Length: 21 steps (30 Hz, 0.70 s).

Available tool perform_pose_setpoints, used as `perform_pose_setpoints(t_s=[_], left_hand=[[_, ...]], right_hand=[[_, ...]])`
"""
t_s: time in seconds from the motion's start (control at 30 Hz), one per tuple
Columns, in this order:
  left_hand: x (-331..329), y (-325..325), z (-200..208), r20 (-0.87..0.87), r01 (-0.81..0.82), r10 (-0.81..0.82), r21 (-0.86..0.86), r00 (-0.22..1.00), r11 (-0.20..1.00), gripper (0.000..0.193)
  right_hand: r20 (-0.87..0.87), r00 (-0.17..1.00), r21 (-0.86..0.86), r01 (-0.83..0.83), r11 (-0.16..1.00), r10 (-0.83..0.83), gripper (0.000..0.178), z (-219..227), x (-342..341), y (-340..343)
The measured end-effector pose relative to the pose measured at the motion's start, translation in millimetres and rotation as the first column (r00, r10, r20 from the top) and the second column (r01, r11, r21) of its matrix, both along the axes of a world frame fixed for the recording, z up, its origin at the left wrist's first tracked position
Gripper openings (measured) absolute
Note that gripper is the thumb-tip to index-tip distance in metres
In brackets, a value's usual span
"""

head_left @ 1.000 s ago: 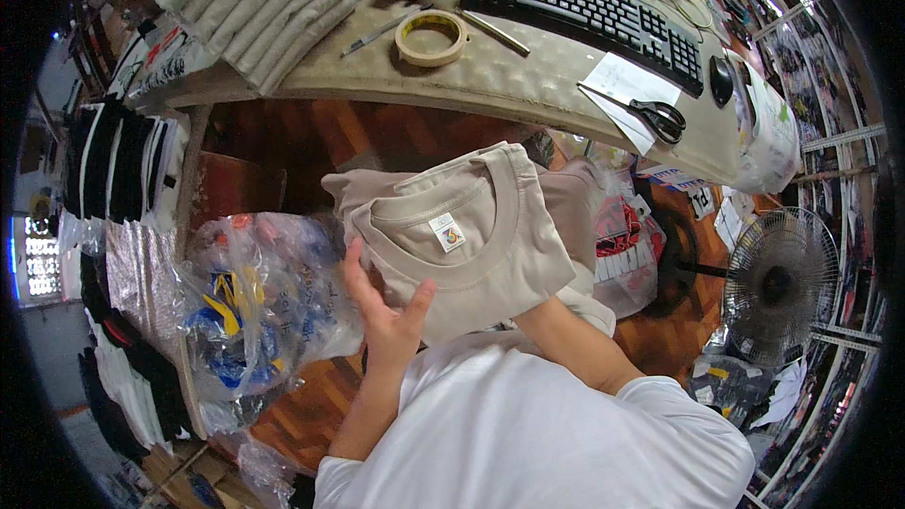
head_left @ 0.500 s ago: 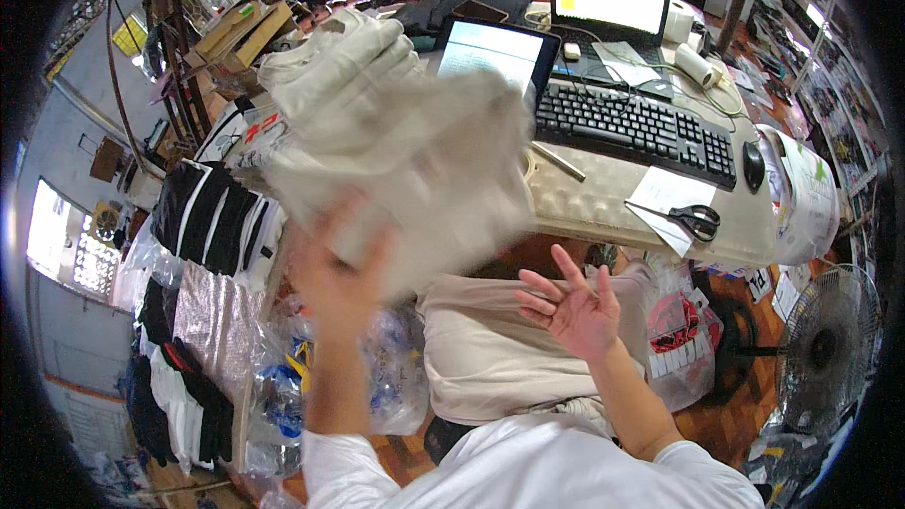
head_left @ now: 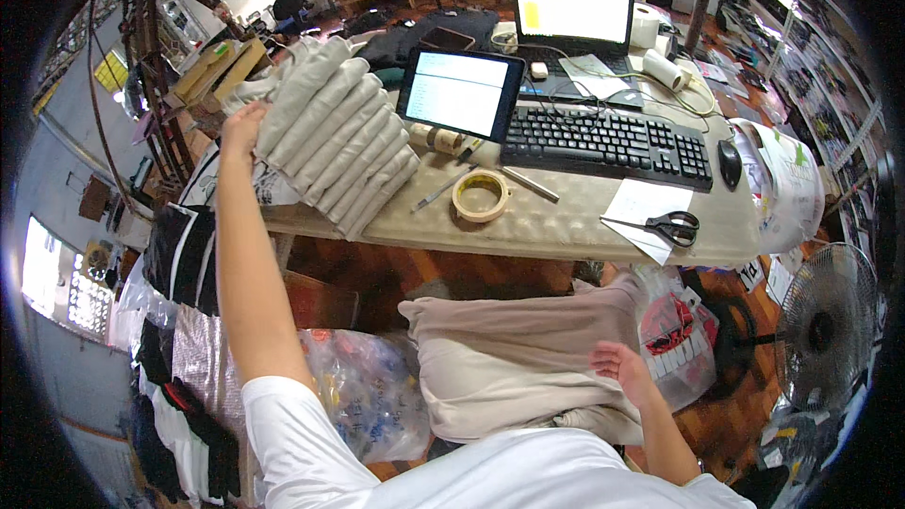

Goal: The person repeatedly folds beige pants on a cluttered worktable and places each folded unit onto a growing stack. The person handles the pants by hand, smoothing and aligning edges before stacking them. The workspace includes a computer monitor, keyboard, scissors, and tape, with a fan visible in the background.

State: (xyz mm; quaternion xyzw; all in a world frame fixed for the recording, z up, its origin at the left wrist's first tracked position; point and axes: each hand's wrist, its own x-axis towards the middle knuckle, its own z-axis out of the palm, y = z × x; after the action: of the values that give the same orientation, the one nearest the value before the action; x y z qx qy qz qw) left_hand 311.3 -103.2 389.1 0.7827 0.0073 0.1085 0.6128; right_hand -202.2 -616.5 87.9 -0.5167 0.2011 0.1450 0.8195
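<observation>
A tall, leaning stack of folded beige garments [head_left: 330,132] stands at the left end of the table. My left hand [head_left: 242,129] is at the stack's upper left edge, fingers closed against the cloth and partly hidden by it. My right hand [head_left: 624,369] hangs over my lap, empty, its fingers apart and loosely bent. Under it, a pile of beige cloth [head_left: 518,358] lies across my lap.
On the table [head_left: 566,226] are a tape roll [head_left: 481,196], a tablet [head_left: 459,91], a keyboard [head_left: 608,143], a mouse [head_left: 729,163] and black scissors [head_left: 671,227] on paper. A fan [head_left: 822,325] stands at right. Plastic bags [head_left: 363,391] and dark folded clothes [head_left: 179,250] lie at left.
My left hand has carried a blurred beige garment up and left onto the stack, uncovering the tape roll and tabletop. My right hand has dropped lower and its fingers have bent.
</observation>
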Motion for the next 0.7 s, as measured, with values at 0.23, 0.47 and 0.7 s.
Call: perform_pose_setpoints(t_s=[0.23, 0.47, 0.7], left_hand=[[-13, 4, 41, 0.307, -0.323, 0.115, 0.809, 0.945, 0.49, 0.054], [-257, -122, -3, 0.492, -0.038, -0.079, 0.223, 0.867, 0.974, 0.029], [-452, -204, -222, -0.405, 0.838, -0.752, 0.411, 0.52, 0.359, 0.03]], right_hand=[[-0.067, 0.918, -0.768, -0.298, 0.567, 0.391, 0.039, 1, -36, 22], [0.074, 0.836, -0.878, -0.204, 0.433, 0.543, 0.032, 10, -38, 23], [0.177, 0.825, -0.917, -0.059, 0.394, 0.536, 0.017, 15, -46, 36]])
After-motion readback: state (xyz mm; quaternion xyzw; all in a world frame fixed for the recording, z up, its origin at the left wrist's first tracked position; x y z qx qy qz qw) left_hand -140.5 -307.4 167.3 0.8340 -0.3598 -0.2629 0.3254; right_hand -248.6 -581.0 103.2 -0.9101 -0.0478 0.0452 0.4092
